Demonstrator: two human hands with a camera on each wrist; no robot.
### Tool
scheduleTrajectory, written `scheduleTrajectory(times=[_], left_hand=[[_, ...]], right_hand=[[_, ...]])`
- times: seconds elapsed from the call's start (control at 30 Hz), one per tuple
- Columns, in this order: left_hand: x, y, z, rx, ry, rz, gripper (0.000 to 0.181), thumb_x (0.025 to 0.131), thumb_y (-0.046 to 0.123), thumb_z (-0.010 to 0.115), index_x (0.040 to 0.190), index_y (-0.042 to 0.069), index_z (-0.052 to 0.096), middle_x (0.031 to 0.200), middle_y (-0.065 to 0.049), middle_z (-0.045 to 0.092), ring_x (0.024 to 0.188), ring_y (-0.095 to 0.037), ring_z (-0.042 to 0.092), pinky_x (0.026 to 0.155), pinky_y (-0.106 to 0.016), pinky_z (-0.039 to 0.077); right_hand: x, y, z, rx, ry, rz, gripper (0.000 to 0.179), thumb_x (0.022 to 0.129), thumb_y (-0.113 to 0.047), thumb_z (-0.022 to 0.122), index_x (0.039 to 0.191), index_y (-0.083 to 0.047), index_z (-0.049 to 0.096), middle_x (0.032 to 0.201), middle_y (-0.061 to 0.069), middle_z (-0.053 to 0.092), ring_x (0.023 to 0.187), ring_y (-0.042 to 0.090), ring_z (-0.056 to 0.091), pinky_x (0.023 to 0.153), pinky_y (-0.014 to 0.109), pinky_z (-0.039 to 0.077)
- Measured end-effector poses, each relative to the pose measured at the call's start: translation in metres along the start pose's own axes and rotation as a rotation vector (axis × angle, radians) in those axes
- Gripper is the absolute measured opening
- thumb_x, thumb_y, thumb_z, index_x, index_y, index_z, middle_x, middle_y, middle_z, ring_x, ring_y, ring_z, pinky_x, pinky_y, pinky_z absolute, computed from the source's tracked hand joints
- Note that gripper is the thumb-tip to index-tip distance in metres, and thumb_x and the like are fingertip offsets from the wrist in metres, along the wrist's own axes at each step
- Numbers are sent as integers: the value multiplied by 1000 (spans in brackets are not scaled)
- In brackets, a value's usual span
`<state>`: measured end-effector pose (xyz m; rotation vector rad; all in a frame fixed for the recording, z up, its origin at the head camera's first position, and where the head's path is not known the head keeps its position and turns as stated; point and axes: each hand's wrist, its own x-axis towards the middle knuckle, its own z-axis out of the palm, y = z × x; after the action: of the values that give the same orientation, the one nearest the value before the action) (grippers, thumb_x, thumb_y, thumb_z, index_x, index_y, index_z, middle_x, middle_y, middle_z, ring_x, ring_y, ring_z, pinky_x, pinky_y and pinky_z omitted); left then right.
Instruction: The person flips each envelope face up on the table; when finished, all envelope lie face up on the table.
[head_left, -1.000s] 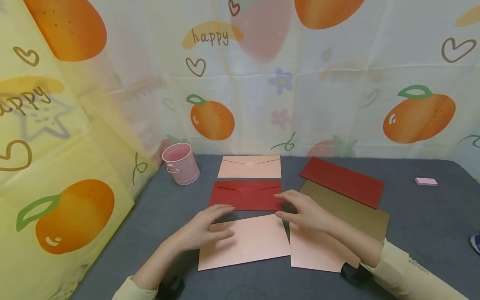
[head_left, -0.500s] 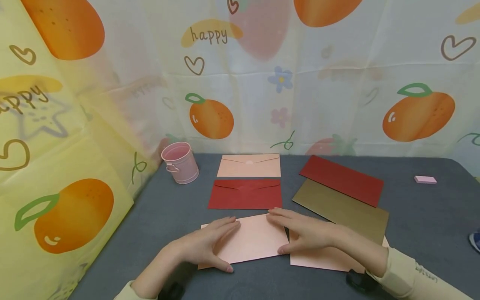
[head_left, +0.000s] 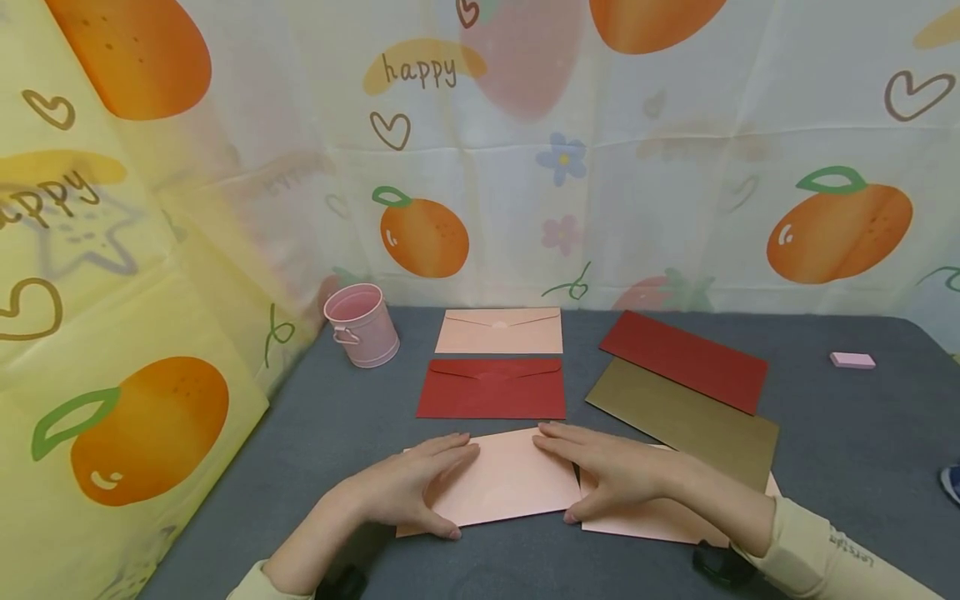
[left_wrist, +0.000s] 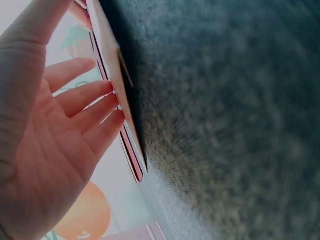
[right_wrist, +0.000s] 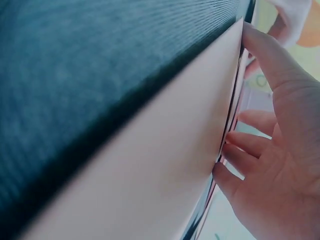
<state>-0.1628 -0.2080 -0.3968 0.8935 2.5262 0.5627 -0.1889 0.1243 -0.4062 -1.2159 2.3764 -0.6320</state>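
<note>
A plain pink envelope (head_left: 517, 475) lies slightly turned on the dark table, close to the person. Over its left end spreads the left hand (head_left: 408, 483), fingers on the paper and thumb by the near edge. The right hand (head_left: 615, 467) rests at its right end, fingertips on the upper corner and thumb at the lower corner. Under the right forearm a second pink sheet or envelope (head_left: 645, 515) shows in part. In the left wrist view the left hand (left_wrist: 65, 130) has its fingers loosely extended; the right wrist view shows the right hand (right_wrist: 270, 170) likewise.
A red envelope (head_left: 491, 396) and a pale pink one (head_left: 498, 335) lie flap up behind. To the right, a dark red piece (head_left: 686, 358) overlaps a gold one (head_left: 705, 429). A pink bucket (head_left: 367, 333) stands back left, a small pink block (head_left: 852, 360) far right.
Both hands have come down onto the near pink envelope. The right hand has drawn back from the red envelope's corner, and the left thumb has moved to the near edge.
</note>
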Motion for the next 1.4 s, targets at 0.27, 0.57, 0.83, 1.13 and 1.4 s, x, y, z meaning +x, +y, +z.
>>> scheduleTrajectory(times=[0.27,0.57,0.83,1.13,1.4], left_hand=[[-2,-4,-4,30,83,89,68,82,49,72,141,22,53,149,1,43,137,-14,39,107,-42,38],[-3,-10,-12,-100,273,292,34,86,36,75,118,25,71,113,15,68,104,-2,63,88,-28,51],[-2,-9,-23,-216,492,443,13,83,10,78,96,13,78,89,7,74,76,-4,68,62,-21,54],[0,-2,-31,-235,654,462,20,74,-12,76,90,-1,76,84,-7,74,69,-13,69,61,-19,53],[2,-21,-30,-345,633,392,21,78,-5,77,96,5,77,90,-3,75,80,-16,72,68,-25,57]], right_hand=[[2,-2,1,-47,99,-37,76,88,-51,68,149,-14,41,155,3,35,141,20,33,109,45,34],[9,-3,0,-100,356,-152,37,87,-22,74,122,-18,68,124,-4,65,86,3,64,74,24,52],[11,-2,-2,12,608,-311,24,84,-5,75,106,-15,75,99,-7,73,71,-3,61,59,22,51],[14,-4,-5,74,724,-297,19,82,-4,76,98,-13,76,89,-8,74,74,0,65,65,20,52],[14,-2,-8,142,716,-212,11,84,-8,76,93,-14,76,82,-10,71,70,1,63,65,24,55]])
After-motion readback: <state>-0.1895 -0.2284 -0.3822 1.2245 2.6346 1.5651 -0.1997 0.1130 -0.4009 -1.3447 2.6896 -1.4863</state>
